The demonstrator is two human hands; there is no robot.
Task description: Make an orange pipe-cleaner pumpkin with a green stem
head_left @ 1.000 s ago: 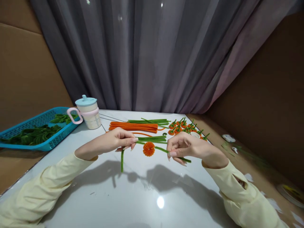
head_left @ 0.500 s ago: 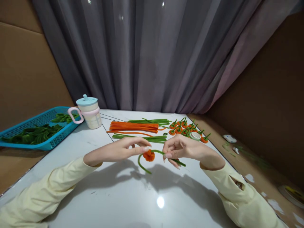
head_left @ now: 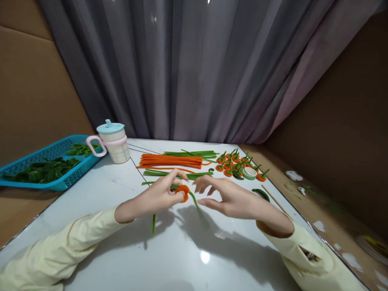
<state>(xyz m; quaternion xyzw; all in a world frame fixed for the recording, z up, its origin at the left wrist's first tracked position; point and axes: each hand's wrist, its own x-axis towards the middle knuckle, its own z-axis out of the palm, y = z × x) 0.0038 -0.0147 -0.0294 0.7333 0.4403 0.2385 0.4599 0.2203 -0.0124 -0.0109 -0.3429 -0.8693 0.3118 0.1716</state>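
Note:
My left hand (head_left: 160,194) pinches a small orange pipe-cleaner piece (head_left: 183,193) between thumb and fingers, above the white table. A green pipe cleaner (head_left: 194,199) runs with it: one end curves down to the right, blurred toward its tip, and other green lengths show behind and below my left hand. My right hand (head_left: 232,196) is just to the right, fingers curved and apart, thumb tip close to the green strand. It seems to hold nothing. Beyond my hands lie a bundle of orange pipe cleaners (head_left: 169,160) and green pipe cleaners (head_left: 194,176).
Several finished orange pieces with green stems (head_left: 228,163) stand at the back right beside a roll of tape (head_left: 249,173). A dark green leaf shape (head_left: 261,194) and a thin stick (head_left: 275,200) lie near my right wrist. Left are a lidded cup (head_left: 117,143) and a blue basket (head_left: 60,184).
My right hand has let go of the green pipe cleaner and its fingers have spread. My left hand has turned and now grips the orange piece, which has moved slightly left and up.

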